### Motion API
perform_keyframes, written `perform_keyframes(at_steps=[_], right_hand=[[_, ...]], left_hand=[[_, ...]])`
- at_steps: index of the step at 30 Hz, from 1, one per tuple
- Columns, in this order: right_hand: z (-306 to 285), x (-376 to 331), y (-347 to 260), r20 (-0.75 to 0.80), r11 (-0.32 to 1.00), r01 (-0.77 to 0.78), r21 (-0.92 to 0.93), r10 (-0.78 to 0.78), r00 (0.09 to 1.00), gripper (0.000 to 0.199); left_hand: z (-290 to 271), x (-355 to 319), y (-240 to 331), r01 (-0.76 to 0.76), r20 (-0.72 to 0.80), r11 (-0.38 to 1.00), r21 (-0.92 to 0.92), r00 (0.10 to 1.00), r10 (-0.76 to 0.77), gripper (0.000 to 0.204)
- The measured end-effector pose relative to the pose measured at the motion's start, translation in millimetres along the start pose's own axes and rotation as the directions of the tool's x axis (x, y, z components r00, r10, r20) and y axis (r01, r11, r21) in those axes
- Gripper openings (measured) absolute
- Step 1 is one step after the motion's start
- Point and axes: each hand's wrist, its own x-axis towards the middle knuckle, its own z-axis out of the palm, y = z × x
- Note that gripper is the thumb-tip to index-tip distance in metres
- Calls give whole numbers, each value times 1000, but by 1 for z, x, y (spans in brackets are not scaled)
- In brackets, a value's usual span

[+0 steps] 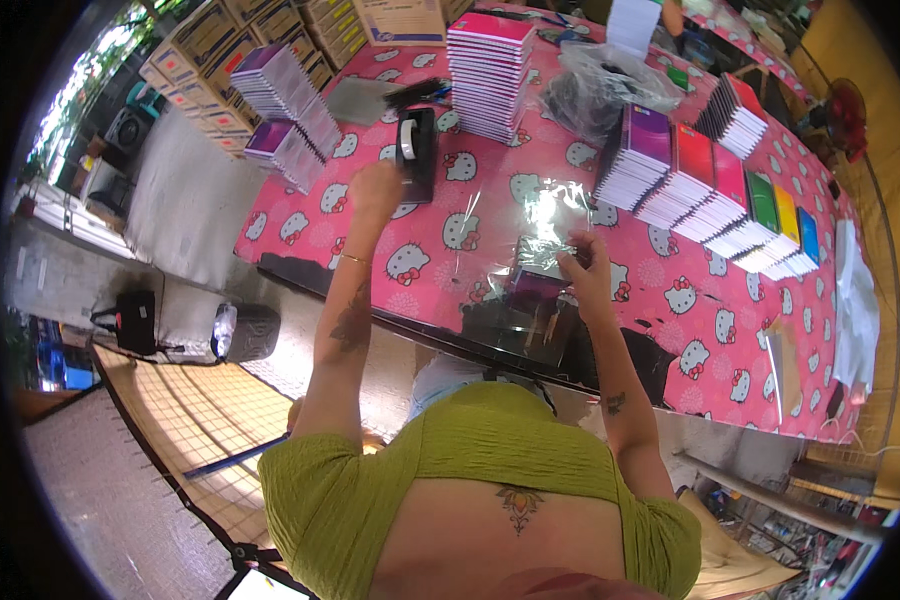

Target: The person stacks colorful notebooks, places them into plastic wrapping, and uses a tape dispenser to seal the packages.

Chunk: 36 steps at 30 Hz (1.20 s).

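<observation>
Left grip point(377, 192) is held curled, at or just beside a black desktop tape dispenser point(425, 165) with a white roll; whether anything is pinched cannot be told. By the right grip point(588, 262), a sheet of clear, glossy plastic film point(545, 215) is touched at the three o'clock edge of a dark, purple-fronted rectangular block point(540, 284); whether the film is clamped cannot be told. The block is set near the close edge of a pink, cat-patterned counter point(430, 300) and is partly covered by the film.

With the block as clock centre, the dispenser is placed between ten and eleven. A tall stack of pink-covered notebooks point(490, 85) is seen between eleven and twelve, and a crumpled clear plastic bag point(600, 95) between twelve and one. At two, a row of multicoloured notebook stacks point(727, 190) is lined up. At ten, brown cardboard cartons point(205, 70) are piled beyond the counter.
</observation>
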Motion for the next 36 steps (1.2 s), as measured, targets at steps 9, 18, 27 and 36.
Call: perform_keyframes(at_steps=[9, 18, 27, 36], right_hand=[[-6, -3, 4, -1, 997, 1, 78, -1, 1000, 42], [-11, -13, 16, 10, 989, 20, 144, -22, 1000, 58], [10, -10, 34, 226, 867, -155, 474, 50, 973, 78], [-77, -25, 66, -288, 910, 28, -415, -160, 944, 40]], left_hand=[[-2, 14, 211, -868, 488, 322, -378, 109, 866, 39], [85, -22, 128, 344, 446, 314, -885, 430, 785, 58], [32, -137, 87, -355, -199, 429, -830, 909, 367, 62], [-61, 1, -173, -104, -232, 223, -969, 687, -689, 65]])
